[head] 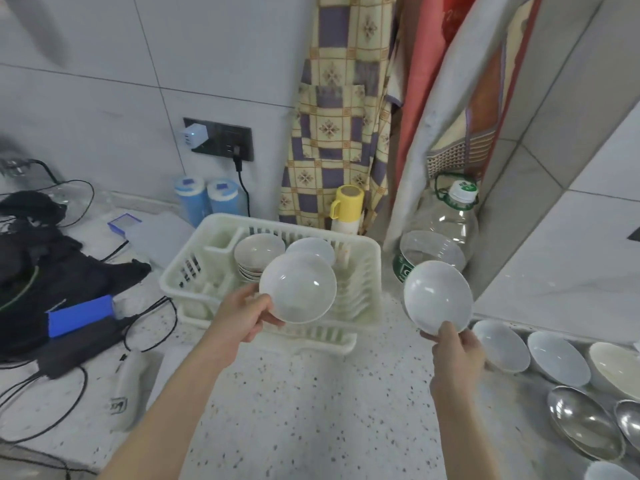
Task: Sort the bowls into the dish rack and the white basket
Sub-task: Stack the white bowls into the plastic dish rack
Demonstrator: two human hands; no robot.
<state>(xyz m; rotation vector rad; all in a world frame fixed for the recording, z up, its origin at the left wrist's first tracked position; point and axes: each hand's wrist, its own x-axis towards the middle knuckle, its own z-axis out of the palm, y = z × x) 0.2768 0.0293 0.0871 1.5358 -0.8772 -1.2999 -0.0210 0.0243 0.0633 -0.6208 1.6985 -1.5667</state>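
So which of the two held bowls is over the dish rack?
The bowl in the left hand: that bowl hangs above the dish rack. The right hand holds its bowl off to the side, over the counter.

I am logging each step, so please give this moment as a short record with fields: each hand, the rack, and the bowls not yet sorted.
left hand: left hand grips left bowl by its rim, above the rack
right hand: right hand pinches right bowl by its lower rim, right of the rack
rack: rack holds a stack of bowls and one white bowl
unsorted: white bowls and steel bowls on the counter at right
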